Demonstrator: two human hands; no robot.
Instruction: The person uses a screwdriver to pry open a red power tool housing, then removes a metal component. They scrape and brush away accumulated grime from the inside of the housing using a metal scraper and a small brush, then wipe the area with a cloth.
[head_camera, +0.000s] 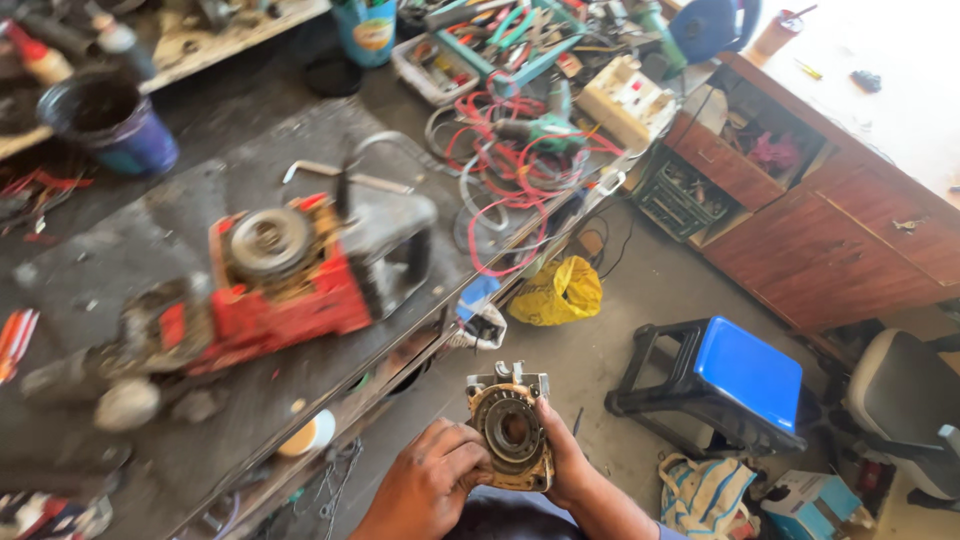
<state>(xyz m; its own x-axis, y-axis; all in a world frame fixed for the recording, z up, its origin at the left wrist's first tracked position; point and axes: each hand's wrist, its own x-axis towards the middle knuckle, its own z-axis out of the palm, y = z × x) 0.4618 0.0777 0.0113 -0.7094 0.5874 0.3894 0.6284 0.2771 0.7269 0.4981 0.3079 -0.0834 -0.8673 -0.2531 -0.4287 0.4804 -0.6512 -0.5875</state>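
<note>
Fingers (455, 455) of left hand (425, 490) and right hand (565, 465) clasp grimy tan metal housing (510, 430), circular recess facing up, below counter (200, 270) edge.

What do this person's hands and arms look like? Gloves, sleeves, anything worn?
Both are bare: no gloves, rings, watch or bands show on the left hand or the right hand. The right forearm is uncovered until a sliver of light blue sleeve at the picture's bottom edge. The left forearm shows no sleeve before it leaves the picture.
</note>
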